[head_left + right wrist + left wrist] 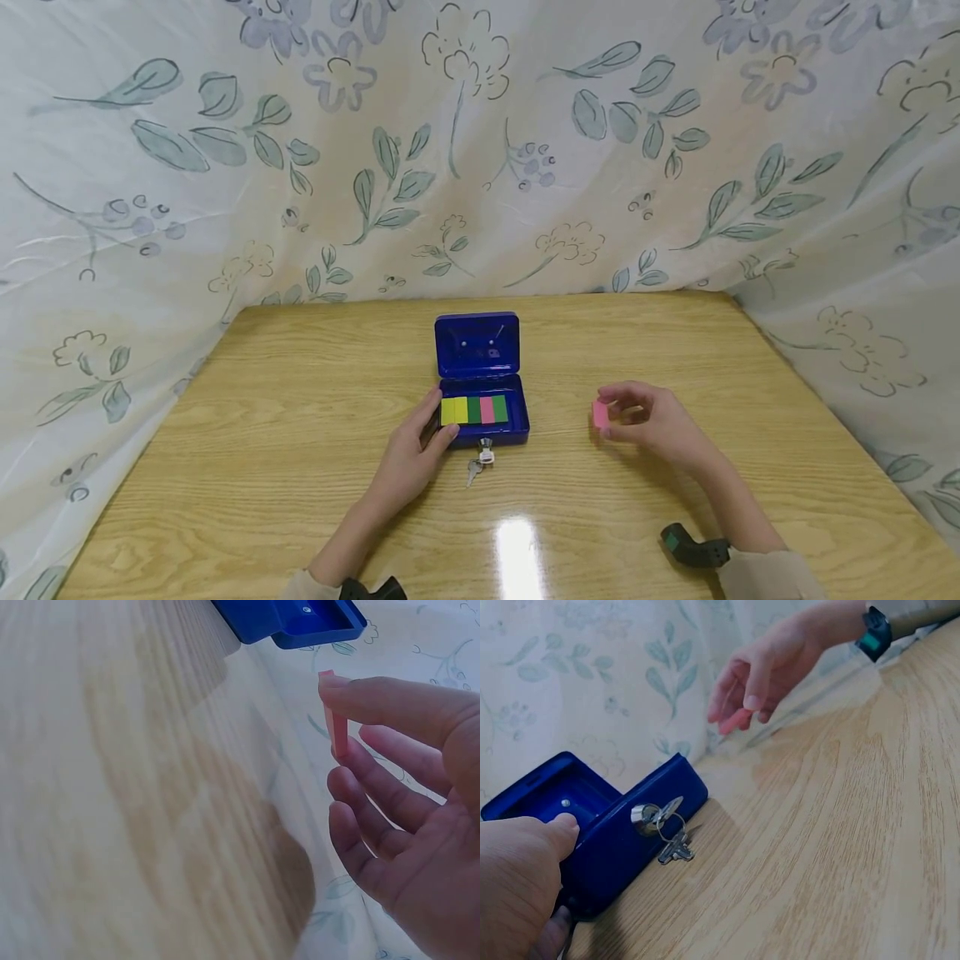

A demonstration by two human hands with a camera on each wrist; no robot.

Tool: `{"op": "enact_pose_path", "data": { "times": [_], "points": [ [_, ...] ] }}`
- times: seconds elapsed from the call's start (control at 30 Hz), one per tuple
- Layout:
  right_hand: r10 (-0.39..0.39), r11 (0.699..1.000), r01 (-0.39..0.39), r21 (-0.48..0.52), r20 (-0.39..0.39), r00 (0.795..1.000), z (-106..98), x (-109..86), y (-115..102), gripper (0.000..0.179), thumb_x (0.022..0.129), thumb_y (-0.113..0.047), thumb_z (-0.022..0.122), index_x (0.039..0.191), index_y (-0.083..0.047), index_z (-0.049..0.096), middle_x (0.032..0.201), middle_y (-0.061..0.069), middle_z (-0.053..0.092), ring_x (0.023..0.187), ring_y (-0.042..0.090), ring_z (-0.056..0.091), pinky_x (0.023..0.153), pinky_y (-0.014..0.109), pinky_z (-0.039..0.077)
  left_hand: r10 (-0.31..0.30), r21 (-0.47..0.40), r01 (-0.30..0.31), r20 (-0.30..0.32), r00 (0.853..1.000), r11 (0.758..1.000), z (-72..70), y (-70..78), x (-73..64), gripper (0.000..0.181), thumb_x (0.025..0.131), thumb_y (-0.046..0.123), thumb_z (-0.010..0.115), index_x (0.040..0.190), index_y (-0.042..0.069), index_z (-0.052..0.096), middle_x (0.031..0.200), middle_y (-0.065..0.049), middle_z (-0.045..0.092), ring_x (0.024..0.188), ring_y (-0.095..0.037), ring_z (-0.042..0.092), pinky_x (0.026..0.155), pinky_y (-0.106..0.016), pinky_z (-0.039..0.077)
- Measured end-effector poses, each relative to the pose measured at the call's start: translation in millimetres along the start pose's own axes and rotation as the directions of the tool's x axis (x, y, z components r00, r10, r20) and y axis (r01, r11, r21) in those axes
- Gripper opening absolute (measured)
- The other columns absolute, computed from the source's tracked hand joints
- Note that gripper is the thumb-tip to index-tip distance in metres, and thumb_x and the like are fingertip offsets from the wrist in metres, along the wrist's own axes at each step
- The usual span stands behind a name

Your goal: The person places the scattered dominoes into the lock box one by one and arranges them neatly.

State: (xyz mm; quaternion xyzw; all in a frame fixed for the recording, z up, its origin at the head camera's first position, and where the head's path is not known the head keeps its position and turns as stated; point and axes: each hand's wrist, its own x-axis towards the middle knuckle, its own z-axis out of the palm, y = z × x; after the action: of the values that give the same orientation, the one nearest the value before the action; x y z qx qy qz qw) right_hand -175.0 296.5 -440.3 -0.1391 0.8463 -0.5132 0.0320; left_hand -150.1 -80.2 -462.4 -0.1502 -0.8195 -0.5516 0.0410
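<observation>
A small blue cash box point(519, 435) stands on the table with its lid point(477, 346) raised. Inside it lies a row of several coloured blocks: two yellow blocks point(453, 411), green ones and a pink one point(487, 409) between the greens. My left hand point(411, 457) holds the box's left side, thumb over the front rim; its other fingers are largely hidden. Right of the box, my right hand point(666, 429) pinches a thin pink block point(338, 731) between thumb and fingertip, held above the table. A key ring with keys point(675, 847) hangs from the front lock point(644, 819).
The box rests on a wooden table point(285, 400). A floral curtain point(480, 208) hangs behind the table and along both sides. Dark wrist devices, such as the right one point(693, 550), sit near the sleeves.
</observation>
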Motion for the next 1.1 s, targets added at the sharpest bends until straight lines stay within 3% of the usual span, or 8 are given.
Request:
{"op": "enact_pose_path", "data": {
  "times": [0.47, 1.1],
  "points": [
    [0.025, 1.000, -0.025, -0.015, -0.041, 0.999, 2, -0.6, -4, 0.051, 0.079, -0.023, 0.086, 0.123, -0.006, 0.065, 0.113, 0.006, 0.065, 0.105, 0.028, 0.056, 0.083, 0.029, 0.053, 0.004, -0.005, -0.004, 0.003, 1.000, 1.000, -0.3, 1.0, -0.3, 0.062, 0.100, 0.020, 0.061, 0.153, 0.004, 0.033, 0.157, -0.008, 0.029, 0.141, -0.015, 0.028, 0.106, -0.026, 0.034],
    [-0.016, 1.000, 0.016, 0.005, -0.057, 0.998, 12, 1.3, -13, 0.047, 0.079, -0.025, 0.086, 0.118, -0.009, 0.067, 0.113, 0.006, 0.065, 0.106, 0.028, 0.056, 0.083, 0.028, 0.054, 0.021, -0.009, -0.021, 0.010, 1.000, 1.000, -1.3, 0.8, 1.4, 0.062, 0.100, 0.022, 0.060, 0.153, 0.003, 0.032, 0.157, -0.011, 0.029, 0.142, -0.019, 0.027, 0.106, -0.029, 0.035]
  ]
}}
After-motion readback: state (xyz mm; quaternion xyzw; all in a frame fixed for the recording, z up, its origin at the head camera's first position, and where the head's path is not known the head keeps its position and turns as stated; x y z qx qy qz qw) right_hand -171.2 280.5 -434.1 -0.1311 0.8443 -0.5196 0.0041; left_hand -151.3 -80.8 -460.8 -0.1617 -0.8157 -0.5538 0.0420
